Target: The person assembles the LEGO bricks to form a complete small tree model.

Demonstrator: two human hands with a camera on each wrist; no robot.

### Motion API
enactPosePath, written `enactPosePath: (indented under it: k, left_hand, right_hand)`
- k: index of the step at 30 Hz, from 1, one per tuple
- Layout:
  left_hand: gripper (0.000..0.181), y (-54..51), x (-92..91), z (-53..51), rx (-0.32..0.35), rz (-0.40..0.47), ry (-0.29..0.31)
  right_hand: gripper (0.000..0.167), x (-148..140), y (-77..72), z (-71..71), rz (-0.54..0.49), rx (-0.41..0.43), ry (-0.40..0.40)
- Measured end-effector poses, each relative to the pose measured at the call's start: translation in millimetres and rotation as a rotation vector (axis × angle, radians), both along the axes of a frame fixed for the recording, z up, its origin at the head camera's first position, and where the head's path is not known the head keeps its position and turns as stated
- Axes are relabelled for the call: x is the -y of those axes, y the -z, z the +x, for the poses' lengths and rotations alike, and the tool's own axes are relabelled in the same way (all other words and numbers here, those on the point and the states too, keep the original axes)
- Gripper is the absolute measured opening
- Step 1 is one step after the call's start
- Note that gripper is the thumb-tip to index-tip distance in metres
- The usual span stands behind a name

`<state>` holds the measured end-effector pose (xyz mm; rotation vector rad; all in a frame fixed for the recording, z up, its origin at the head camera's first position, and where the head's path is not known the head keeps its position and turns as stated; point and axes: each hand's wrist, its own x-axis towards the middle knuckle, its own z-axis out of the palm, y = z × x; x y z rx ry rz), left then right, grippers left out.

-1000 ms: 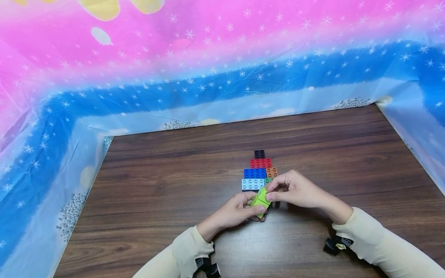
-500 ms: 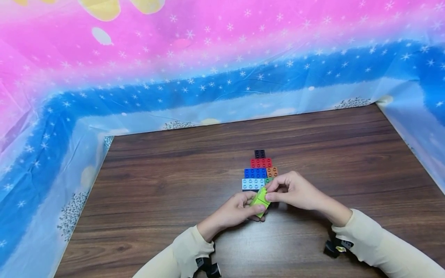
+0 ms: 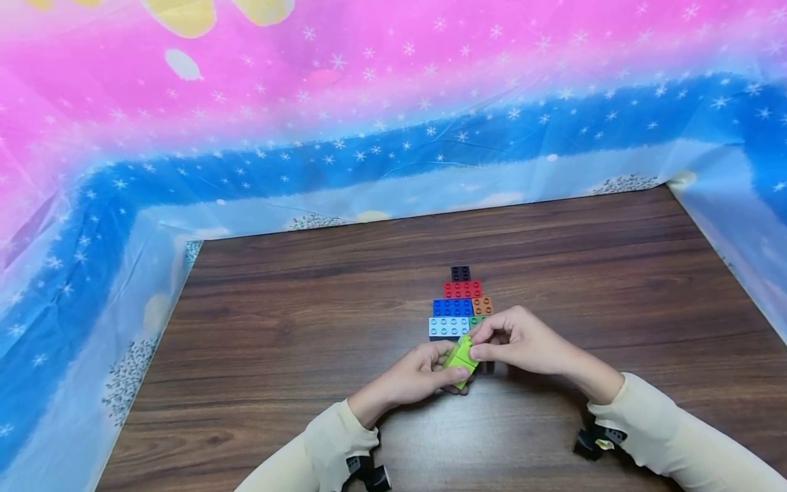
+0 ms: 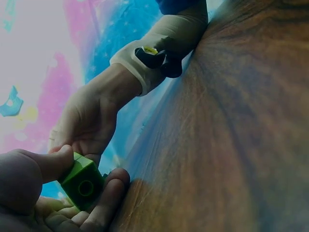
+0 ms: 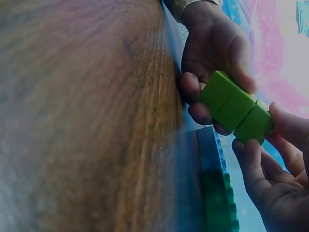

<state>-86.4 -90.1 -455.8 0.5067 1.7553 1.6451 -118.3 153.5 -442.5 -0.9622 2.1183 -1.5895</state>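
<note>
Lime-green plastic blocks (image 3: 460, 359), joined into one short bar, sit tilted in the air between two hands, above the dark wood-grain bench (image 3: 295, 301). The left hand (image 3: 417, 374) pinches the near end between thumb and fingers; the right hand (image 3: 525, 339) pinches the far end block. Just beyond, studded plastic bricks lie in rows: light-blue brick (image 3: 448, 326) and partly hidden green brick (image 3: 476, 320), blue brick (image 3: 452, 307) and orange brick (image 3: 482, 305), red brick (image 3: 462, 290), black brick (image 3: 460, 274) farthest.
</note>
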Motion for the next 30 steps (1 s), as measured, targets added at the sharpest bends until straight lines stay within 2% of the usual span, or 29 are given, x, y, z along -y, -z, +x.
enactPosePath:
  k: [8, 14, 21, 26, 30]
  left_hand:
    - [0.030, 0.4, -0.5, -0.2, 0.041, 0.027, -0.025]
    - [0.028, -1.0, -0.9, 0.8, 0.002, -0.017, -0.018]
    - [0.020, -2.5, -1.6, 0.9, -0.038, -0.031, 0.005]
    - [0.024, -2.2, -1.4, 0.8, -0.007, -0.018, -0.001]
    - [0.028, -1.9, 0.3, 1.1, 0.021, -0.006, -0.012]
  right_hand:
    - [0.006, 0.6, 2.3, -2.6, -0.031, 0.052, -0.004]
    - [0.004, 0.7, 0.2, -1.6, -0.035, 0.086, -0.019]
    - [0.004, -0.2, -0.1, -1.7, -0.045, 0.077, -0.051]
    - [0.006, -1.9, 3.5, -3.7, -0.086, 0.094, -0.078]
    - [0.006, -0.4, 3.2, -2.9, -0.078, 0.109, -0.058]
